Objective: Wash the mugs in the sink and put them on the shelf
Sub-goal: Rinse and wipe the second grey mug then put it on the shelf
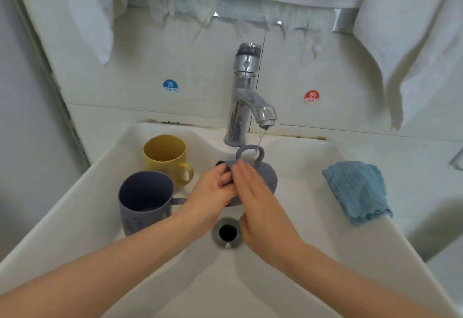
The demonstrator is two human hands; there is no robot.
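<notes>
A purple mug (pixel 265 174) lies on its side under the running tap (pixel 246 97), handle up, above the middle of the white sink (pixel 313 255). My left hand (pixel 213 192) grips its rim, fingers curled into the mouth. My right hand (pixel 258 200) lies flat on the mug's side with straight fingers. A thin stream of water falls on the handle. A second purple mug (pixel 145 202) and a yellow mug (pixel 166 158) stand upright at the sink's left.
A folded blue cloth (pixel 358 191) lies on the sink's right rim. The drain (pixel 227 233) is open below my hands. White towels (pixel 413 42) hang above. Cold and hot stickers flank the tap on the wall.
</notes>
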